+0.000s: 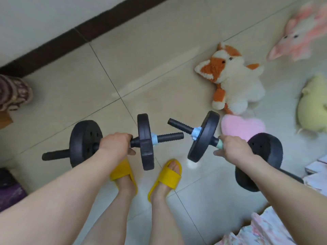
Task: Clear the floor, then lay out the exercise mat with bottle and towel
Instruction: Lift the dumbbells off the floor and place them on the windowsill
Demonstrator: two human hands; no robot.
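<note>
I hold two black dumbbells above the tiled floor (141,50). My left hand (115,145) is closed around the bar of the left dumbbell (145,141), between its two black plates. My right hand (233,149) grips the bar of the right dumbbell (203,137), which tilts down to the right. Both have pale blue collars and threaded ends that point toward each other without touching. No mat, bottle or towel is in view.
Soft toys lie on the floor at right: an orange-and-white fox (231,78), a pink heart cushion (242,127), a pink plush (300,32) and a yellow one (313,105). My feet in yellow slippers (166,177) stand below. A dark baseboard (70,38) runs along the wall.
</note>
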